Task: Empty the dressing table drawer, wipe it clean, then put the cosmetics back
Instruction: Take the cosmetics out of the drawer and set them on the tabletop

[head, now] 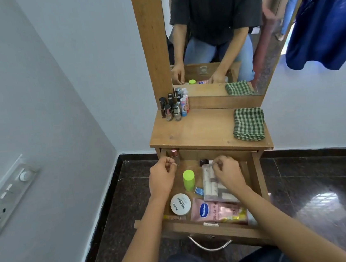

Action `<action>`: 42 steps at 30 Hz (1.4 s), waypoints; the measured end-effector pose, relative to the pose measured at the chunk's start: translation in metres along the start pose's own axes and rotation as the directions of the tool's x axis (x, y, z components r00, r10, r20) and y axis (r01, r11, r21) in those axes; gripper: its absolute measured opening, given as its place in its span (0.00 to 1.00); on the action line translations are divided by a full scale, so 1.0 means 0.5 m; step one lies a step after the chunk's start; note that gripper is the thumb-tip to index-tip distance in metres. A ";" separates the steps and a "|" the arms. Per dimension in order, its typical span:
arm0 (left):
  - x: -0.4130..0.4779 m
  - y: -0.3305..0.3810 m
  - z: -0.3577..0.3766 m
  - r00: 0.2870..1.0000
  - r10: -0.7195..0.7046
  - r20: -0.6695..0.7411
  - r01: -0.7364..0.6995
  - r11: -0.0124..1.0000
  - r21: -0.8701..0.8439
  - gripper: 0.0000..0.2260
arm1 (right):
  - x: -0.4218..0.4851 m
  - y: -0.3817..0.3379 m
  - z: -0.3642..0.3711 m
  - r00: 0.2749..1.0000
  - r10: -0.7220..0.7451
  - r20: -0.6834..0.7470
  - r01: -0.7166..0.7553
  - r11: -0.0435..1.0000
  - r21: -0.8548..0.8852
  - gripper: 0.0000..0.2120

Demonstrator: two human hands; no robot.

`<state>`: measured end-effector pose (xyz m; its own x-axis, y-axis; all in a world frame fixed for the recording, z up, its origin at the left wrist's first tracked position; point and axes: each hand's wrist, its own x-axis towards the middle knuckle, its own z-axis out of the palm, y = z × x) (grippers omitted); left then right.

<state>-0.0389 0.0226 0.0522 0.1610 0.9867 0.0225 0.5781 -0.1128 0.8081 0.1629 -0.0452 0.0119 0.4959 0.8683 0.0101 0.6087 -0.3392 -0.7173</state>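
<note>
**Status.** Emptying is part done. The drawer (222, 233) stands pulled out and holds most of the cosmetics. A cluster of nail polish bottles and lip balms (173, 107) stands at the far left of the tabletop (199, 127). The green checked cloth (249, 124) lies folded at its right.

**Hands.** Left hand (162, 179): fingers curled, tips just beside the small pink-capped bottle (175, 155) in the drawer's far left corner. Whether they grip it cannot be determined. Right hand (226, 174): fingers curled down on the far end of the clear pouch (212, 187), pinching it.

**Hazards.**
1. The pink-capped bottle stands under the tabletop's front edge. A straight upward lift would likely strike that edge, so draw it toward the body first.
2. The green-capped bottle (189, 179) stands upright between the two hands (tall and narrow, probably easy to tip). Either wrist could topple it.
3. The pouch, lifted by one end, may sag and shed its contents. Its closure is not visible.
4. The tabletop cluster is tightly packed, so a careless placement beside it could knock bottles over.
</note>
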 end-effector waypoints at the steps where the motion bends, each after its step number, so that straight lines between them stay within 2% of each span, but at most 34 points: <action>1: -0.007 0.007 0.001 1.000 0.003 -0.018 -0.003 1.000 0.011 0.02 | 0.002 0.008 0.001 0.998 0.058 0.002 -0.058 0.998 -0.007 0.08; 4: -0.035 0.040 0.003 0.996 0.034 -0.077 -0.035 0.999 -0.013 0.03 | 0.012 0.016 0.010 0.984 0.179 0.018 -0.178 0.984 -0.022 0.09; 6: -0.059 0.059 0.008 0.994 0.093 -0.054 -0.093 0.996 0.006 0.06 | 0.024 0.020 0.024 0.963 0.268 0.009 -0.268 0.963 0.002 0.11; 9: -0.087 0.068 0.012 0.967 0.251 0.043 -0.254 0.947 0.197 0.12 | 0.036 0.013 0.034 0.941 0.337 -0.002 -0.337 0.941 -0.013 0.15; 11: -0.095 0.061 0.015 0.947 0.278 0.162 -0.319 0.873 0.370 0.16 | 0.037 -0.008 0.027 0.932 0.363 0.001 -0.362 0.931 -0.053 0.17; 13: -0.098 0.051 0.020 0.937 0.203 0.284 -0.323 0.816 0.479 0.17 | 0.041 -0.026 0.023 0.911 0.413 0.013 -0.409 0.906 -0.109 0.22; 16: -0.100 0.040 0.034 0.910 0.037 0.414 -0.289 0.771 0.567 0.10 | 0.046 -0.044 0.023 0.887 0.462 -0.009 -0.456 0.871 -0.184 0.28; 18: -0.100 0.034 0.047 0.893 -0.027 0.448 -0.281 0.746 0.604 0.08 | 0.049 -0.050 0.032 0.878 0.478 -0.032 -0.472 0.849 -0.239 0.29; 24: -0.092 0.027 0.077 0.865 -0.098 0.493 -0.257 0.757 0.601 0.09 | 0.047 -0.071 0.057 0.844 0.529 -0.083 -0.522 0.776 -0.353 0.40; 25: -0.092 0.025 0.080 0.859 -0.097 0.502 -0.260 0.762 0.593 0.09 | 0.049 -0.076 0.065 0.832 0.547 -0.090 -0.537 0.755 -0.376 0.40; 28: -0.095 0.023 0.087 0.854 -0.077 0.514 -0.283 0.761 0.584 0.09 | 0.055 -0.091 0.090 0.784 0.606 -0.131 -0.605 0.702 -0.375 0.29; 29: -0.096 0.022 0.086 0.856 -0.063 0.514 -0.297 0.754 0.586 0.09 | 0.055 -0.095 0.096 0.777 0.614 -0.140 -0.616 0.696 -0.369 0.29; 32: -0.094 0.023 0.082 0.849 0.017 0.528 -0.379 0.715 0.587 0.09 | 0.049 -0.106 0.099 0.798 0.587 -0.134 -0.584 0.700 -0.411 0.42; 34: -0.092 0.023 0.080 0.831 0.057 0.554 -0.430 0.698 0.573 0.11 | 0.044 -0.105 0.095 0.812 0.569 -0.132 -0.567 0.714 -0.411 0.46; 38: -0.086 0.015 0.086 0.815 0.044 0.578 -0.465 0.645 0.607 0.11 | 0.040 -0.087 0.081 0.838 0.529 -0.133 -0.542 0.783 -0.304 0.45; 42: -0.077 0.023 0.092 0.791 0.035 0.611 -0.530 0.540 0.655 0.10 | 0.033 -0.066 0.050 0.876 0.475 -0.078 -0.482 0.865 -0.142 0.42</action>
<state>-0.0017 -0.0220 0.0336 0.6364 0.7048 -0.3134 0.7502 -0.6601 0.0389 0.1354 -0.0108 0.0184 0.7722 0.5714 -0.2779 0.3752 -0.7630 -0.5263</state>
